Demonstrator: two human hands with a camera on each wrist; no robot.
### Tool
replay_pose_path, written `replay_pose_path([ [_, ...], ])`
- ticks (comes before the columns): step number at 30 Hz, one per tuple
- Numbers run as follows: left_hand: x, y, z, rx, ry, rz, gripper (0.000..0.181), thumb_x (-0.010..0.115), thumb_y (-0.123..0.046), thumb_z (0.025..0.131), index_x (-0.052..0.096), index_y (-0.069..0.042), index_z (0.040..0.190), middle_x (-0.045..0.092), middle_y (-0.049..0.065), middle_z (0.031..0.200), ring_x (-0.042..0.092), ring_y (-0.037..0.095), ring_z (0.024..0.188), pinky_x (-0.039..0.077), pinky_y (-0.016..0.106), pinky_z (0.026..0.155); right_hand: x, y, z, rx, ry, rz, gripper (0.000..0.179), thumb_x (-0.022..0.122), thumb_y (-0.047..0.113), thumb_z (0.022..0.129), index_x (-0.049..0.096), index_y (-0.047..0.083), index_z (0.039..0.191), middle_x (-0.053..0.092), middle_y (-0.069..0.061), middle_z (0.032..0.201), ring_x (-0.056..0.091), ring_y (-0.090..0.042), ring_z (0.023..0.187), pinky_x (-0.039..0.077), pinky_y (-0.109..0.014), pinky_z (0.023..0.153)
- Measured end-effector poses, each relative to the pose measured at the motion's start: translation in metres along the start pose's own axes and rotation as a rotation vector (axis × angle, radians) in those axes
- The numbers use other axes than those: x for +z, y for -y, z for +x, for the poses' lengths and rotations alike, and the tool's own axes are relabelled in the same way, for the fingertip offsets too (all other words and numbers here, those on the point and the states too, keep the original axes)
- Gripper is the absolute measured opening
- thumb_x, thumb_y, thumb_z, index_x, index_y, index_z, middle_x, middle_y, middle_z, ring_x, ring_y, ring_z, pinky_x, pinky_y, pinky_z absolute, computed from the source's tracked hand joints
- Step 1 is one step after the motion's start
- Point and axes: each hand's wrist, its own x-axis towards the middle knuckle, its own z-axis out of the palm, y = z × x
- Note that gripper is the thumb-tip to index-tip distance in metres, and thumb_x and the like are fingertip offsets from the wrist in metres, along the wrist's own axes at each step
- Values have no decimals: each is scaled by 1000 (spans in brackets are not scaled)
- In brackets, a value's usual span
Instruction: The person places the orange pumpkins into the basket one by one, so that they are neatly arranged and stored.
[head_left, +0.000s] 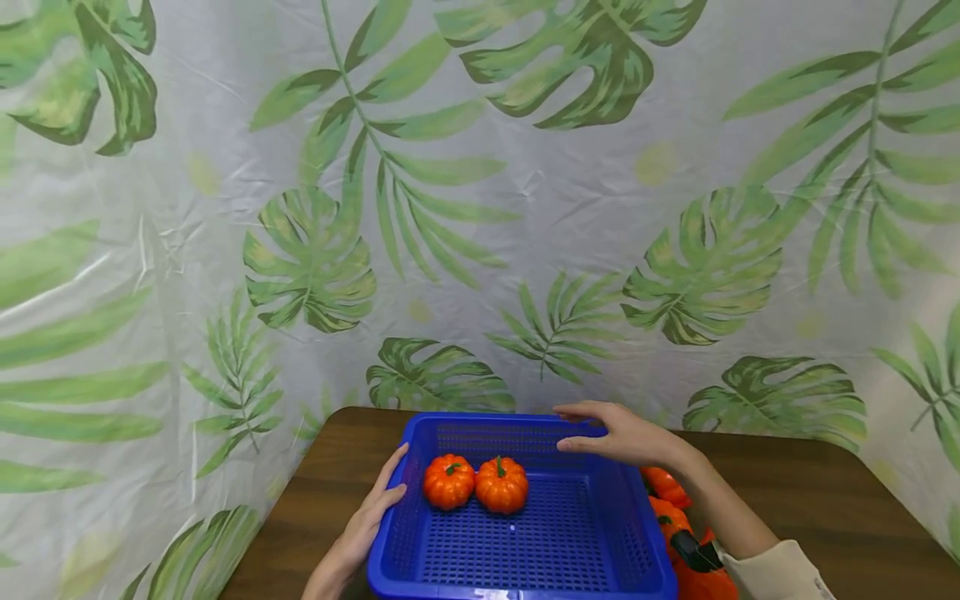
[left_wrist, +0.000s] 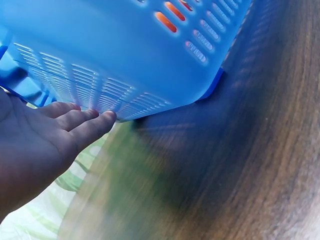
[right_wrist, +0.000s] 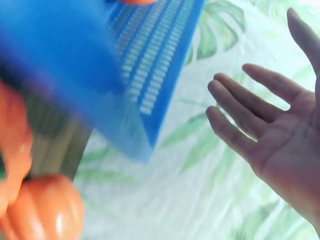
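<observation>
Two orange pumpkins sit inside the blue basket; more pumpkins lie outside its right wall, so the work looks only partly done; left hand rests straight fingers against the basket; right hand spreads empty fingers.

The basket was deep blue at the lower centre of the head view and a lighter, brighter blue at the top of the left wrist view. The left pumpkin was reddish orange, the right pumpkin a slightly lighter orange, both with green stems. More orange and red-orange produce showed at the lower right, with a blackish-green stalk and a cream sleeve. The tabletop was dark brown, streaked with wood grain. Across the upper frame, a pale silvery-grey cloth carried light and dark green leaves and faint yellow blotches.
</observation>
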Motion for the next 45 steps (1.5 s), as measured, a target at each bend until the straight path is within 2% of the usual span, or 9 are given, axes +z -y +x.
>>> replay_pose_path([
  [12,0,3,-1,-2,-3,11,62,24,-25,115,-11,-19,166,-8,20,172,47,21,139,48,35,107,-23,-30,-73,118,-141,-62,65,65,47,100,48,17,155,44,-24,159,31,-56,147,37,-75,104],
  [19,2,3,-1,-17,-4,0,62,25,-27,115,-11,-20,166,-4,22,171,50,27,137,50,39,106,-25,-58,-118,130,-262,-164,59,67,40,100,52,16,152,52,-23,152,46,-54,138,45,-71,97],
  [24,4,0,-1,-32,-10,4,62,24,-29,115,-9,-21,167,-3,22,172,49,28,137,49,39,106,-22,-85,-147,140,-327,-267,56,72,35,97,57,19,149,60,-17,145,59,-18,129,55,-41,90],
  [28,4,-1,-1,-46,-12,1,61,24,-30,115,-9,-23,167,-3,21,172,49,29,137,49,41,106,-15,-106,-170,187,-336,-274,55,72,34,97,56,20,148,60,-15,143,46,17,119,52,-26,81],
  [30,4,-2,0,-44,-12,4,61,25,-30,115,-8,-23,167,-3,21,172,48,30,138,48,41,106,-11,-115,-179,225,-323,-265,56,70,34,99,55,17,150,59,-18,143,48,15,118,55,-32,81],
  [34,3,-2,1,-36,-13,13,61,25,-30,115,-8,-23,167,-2,21,172,46,33,139,48,42,106,-2,-131,-193,282,-270,-227,59,65,34,102,48,8,153,54,-26,146,62,-19,124,56,-53,83],
  [36,3,-2,1,-32,-12,20,61,25,-30,115,-8,-22,167,-1,22,172,46,33,139,48,41,106,2,-139,-198,297,-244,-182,60,64,34,103,46,6,154,51,-26,149,60,-13,125,54,-59,83],
  [40,3,-2,1,-39,-12,20,62,25,-30,115,-8,-23,167,-1,23,171,47,33,139,49,40,106,8,-156,-208,271,-194,-114,57,60,29,105,44,9,156,47,18,150,35,25,118,53,-39,82],
  [45,3,-3,0,-46,-16,19,61,25,-31,115,-8,-24,167,-3,21,172,46,31,140,48,40,106,10,-172,-215,192,-89,123,57,55,16,107,35,0,159,28,51,137,30,30,121,49,-22,82],
])
